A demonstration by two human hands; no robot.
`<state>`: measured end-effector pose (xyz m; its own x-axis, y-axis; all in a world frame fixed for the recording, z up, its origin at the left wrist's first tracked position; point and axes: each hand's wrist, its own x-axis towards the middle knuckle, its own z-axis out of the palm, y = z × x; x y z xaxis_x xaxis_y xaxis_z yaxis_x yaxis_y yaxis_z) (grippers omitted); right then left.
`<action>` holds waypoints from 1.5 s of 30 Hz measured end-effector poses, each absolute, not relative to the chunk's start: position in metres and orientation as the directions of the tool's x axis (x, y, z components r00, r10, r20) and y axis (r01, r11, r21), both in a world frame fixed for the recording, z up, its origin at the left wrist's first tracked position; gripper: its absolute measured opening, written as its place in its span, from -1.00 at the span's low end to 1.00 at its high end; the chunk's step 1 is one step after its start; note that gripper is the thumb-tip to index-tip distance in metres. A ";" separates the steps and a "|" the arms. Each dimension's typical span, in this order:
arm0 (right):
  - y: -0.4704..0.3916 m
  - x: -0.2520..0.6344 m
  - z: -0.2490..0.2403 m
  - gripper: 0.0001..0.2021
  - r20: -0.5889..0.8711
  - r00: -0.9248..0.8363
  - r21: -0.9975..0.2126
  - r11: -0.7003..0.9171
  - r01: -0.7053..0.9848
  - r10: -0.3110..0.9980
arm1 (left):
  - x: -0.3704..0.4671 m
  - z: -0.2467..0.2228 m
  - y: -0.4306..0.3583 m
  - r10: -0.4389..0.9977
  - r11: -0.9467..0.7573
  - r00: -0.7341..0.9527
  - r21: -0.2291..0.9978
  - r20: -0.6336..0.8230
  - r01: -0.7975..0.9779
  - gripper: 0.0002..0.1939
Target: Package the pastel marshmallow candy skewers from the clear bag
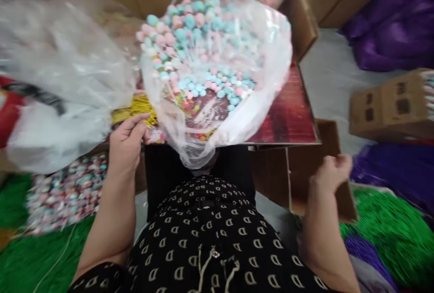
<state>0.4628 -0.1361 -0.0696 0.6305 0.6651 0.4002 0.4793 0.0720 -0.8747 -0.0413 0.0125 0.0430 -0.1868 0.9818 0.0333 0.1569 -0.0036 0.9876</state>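
A clear plastic bag [264,89] lies wide open on the red table [288,112], with pink, blue and white pom-pom balls [190,21] inside and smaller ones near its front. Left of the bag, my left hand [130,137] is at the table's front edge, thumb and index finger close together, beside a bundle of yellow ties [144,105]; whatever is between the fingertips is too small to make out. My right hand [334,171], blurred and with its fingers curled, is off to the right above an open cardboard box [315,171], away from the bag.
White plastic bags [68,71] cover the left side. Below them is a bag of small pom-poms [71,193]. Green shredded material [393,234] lies at both lower sides. Cardboard boxes [393,107] and purple bags [393,30] stand on the floor at right.
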 end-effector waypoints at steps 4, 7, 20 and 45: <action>-0.107 0.430 -0.039 -0.79 0.353 0.920 -0.932 0.153 0.329 0.173 | -0.089 0.019 0.017 0.956 -0.015 -0.222 0.791 0.190 0.611 -0.78; -0.089 0.378 -0.008 -0.74 0.373 0.882 -0.924 0.201 0.325 0.287 | -0.103 0.001 0.018 0.971 -0.045 -0.083 0.511 0.225 0.858 -0.81; -0.059 0.229 0.004 -0.84 0.391 0.312 -0.905 0.299 0.303 0.866 | -0.106 -0.019 0.040 0.997 -0.036 0.021 0.193 0.080 0.980 -0.82; -0.036 0.166 -0.001 -0.66 0.461 -0.275 -0.785 0.532 0.316 0.844 | -0.099 -0.030 0.043 0.988 -0.087 0.023 0.425 0.153 0.901 -0.81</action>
